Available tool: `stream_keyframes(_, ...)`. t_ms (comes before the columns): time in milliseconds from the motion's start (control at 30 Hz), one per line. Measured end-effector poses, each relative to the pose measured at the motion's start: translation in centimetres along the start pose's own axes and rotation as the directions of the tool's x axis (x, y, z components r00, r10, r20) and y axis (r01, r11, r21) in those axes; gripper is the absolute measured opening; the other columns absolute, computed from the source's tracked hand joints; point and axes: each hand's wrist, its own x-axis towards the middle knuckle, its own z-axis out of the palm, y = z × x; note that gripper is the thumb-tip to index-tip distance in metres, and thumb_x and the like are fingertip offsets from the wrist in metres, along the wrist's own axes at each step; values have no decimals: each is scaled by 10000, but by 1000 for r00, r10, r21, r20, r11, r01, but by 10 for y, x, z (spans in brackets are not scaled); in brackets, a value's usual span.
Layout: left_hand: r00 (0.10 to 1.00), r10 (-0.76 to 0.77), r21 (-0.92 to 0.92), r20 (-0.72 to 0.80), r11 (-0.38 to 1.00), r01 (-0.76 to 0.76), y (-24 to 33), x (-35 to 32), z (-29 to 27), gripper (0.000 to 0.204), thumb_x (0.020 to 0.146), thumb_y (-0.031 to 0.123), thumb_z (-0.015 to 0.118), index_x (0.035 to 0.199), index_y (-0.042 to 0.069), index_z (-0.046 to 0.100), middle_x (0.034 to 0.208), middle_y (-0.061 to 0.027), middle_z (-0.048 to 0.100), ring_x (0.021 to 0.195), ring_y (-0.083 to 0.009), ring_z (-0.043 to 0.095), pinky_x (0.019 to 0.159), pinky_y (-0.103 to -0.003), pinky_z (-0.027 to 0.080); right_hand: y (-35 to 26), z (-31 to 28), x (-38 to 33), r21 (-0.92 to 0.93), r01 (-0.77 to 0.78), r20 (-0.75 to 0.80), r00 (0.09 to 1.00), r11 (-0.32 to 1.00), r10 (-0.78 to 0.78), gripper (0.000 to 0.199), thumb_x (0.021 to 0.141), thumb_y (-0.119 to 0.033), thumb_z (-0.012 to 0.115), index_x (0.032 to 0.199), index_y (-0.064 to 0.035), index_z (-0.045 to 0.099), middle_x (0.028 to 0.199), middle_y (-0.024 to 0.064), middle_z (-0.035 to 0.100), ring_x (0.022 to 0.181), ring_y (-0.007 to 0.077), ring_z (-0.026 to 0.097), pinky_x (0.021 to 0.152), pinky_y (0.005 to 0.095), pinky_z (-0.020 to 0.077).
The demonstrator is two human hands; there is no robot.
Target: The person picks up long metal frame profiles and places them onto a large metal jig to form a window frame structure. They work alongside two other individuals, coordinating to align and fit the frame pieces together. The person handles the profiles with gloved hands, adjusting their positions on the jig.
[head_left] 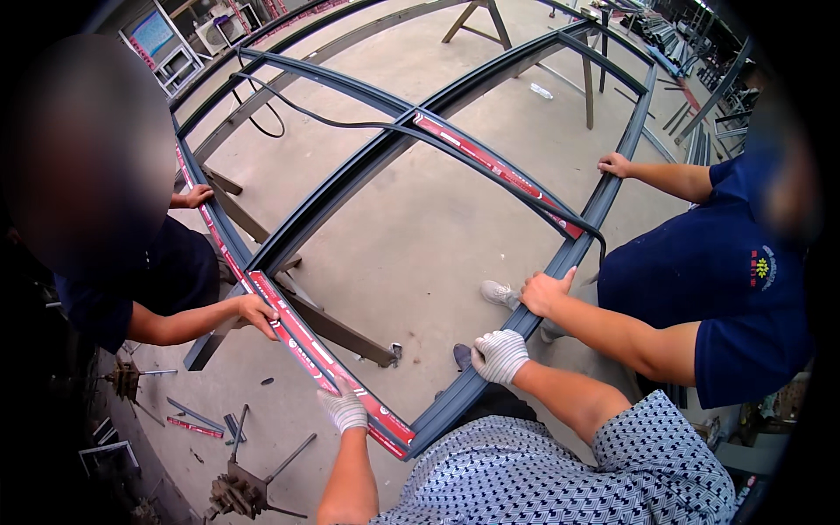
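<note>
A large dark grey metal window frame with red taped strips lies on trestles over a concrete floor. My left hand, in a white knit glove, grips the frame's near left rail close to its corner. My right hand, also gloved, grips the near right rail. A black rubber gasket strip runs loose along the frame's cross bar. A person on the left holds the left rail with both bare hands. Another person on the right holds the right rail with bare hands.
Steel trestle legs stand under the frame. Loose red strips and metal offcuts lie on the floor at lower left beside a small metal tool. More trestles and stacked metal profiles fill the back.
</note>
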Motion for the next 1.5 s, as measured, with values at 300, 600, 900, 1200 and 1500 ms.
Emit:
stream_keyframes(300,985,144,-99,-96,983,-154,-62,27,18,428,1015,335,551,1195,-49,492,1115,-247,596,984,-333,613,920,-446,478,-2,3,8,0,17,44,999,1000,-17,236,859,-248,581,716,-72,648,710,158,665,661,331,666,660,475,538)
stream_keyframes(600,983,135,-10,-121,990,-137,-40,18,14,391,1021,337,526,1119,-41,524,1023,-247,608,929,-370,600,906,-464,467,-2,8,17,-37,9,135,991,999,-4,197,861,-245,585,765,-86,652,768,145,675,733,331,672,694,479,539)
stream_keyframes(900,987,109,87,-116,991,-99,-34,16,12,492,989,398,544,1151,-66,543,1124,-313,603,1055,-466,604,946,-507,478,-6,14,22,-69,57,245,969,996,-39,203,893,-249,574,824,-79,663,809,156,684,776,348,673,743,488,533)
stream_keyframes(1200,994,39,153,-105,988,-22,-33,13,3,592,998,468,515,1194,-91,536,1178,-344,588,1122,-488,589,982,-504,473,-111,45,24,341,208,412,844,917,-345,444,894,-345,645,1163,9,643,982,205,696,958,362,668,876,465,526)
stream_keyframes(1500,981,148,25,126,988,-153,-63,14,-31,592,1007,432,500,1373,-33,481,1348,-275,522,1230,-414,546,1053,-467,450,-248,84,25,297,13,383,914,955,-132,950,797,-343,746,1482,86,247,1137,303,593,1079,438,635,934,469,522)
